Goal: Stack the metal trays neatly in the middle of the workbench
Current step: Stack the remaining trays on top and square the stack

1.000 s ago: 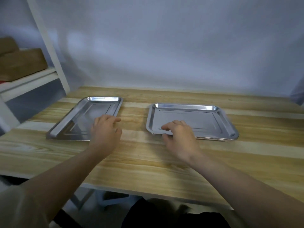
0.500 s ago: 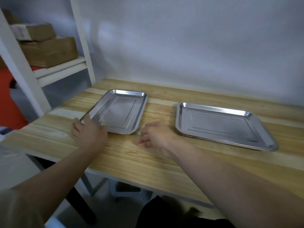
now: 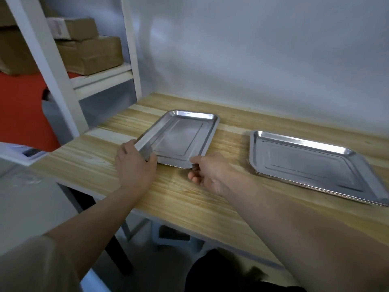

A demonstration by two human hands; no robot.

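Note:
A small metal tray (image 3: 181, 138) lies at the left end of the wooden workbench (image 3: 189, 197). My left hand (image 3: 134, 165) grips its near left corner, the thumb lying over the rim. At the tray's near right corner my right hand (image 3: 208, 171) pinches the rim with curled fingers. A larger metal tray (image 3: 305, 163) lies flat to the right, apart from both hands; thin edges under its near rim hint at more trays beneath it.
A white shelf frame (image 3: 130, 49) stands at the bench's left end with cardboard boxes (image 3: 90, 51) on its shelf. A white wall runs along the back. The bench's front edge is near my arms, with a stool below.
My view has swung left. Both hands left the larger tray's side and moved to the small tray; the left now grips its near left corner and the right has reached its near right corner.

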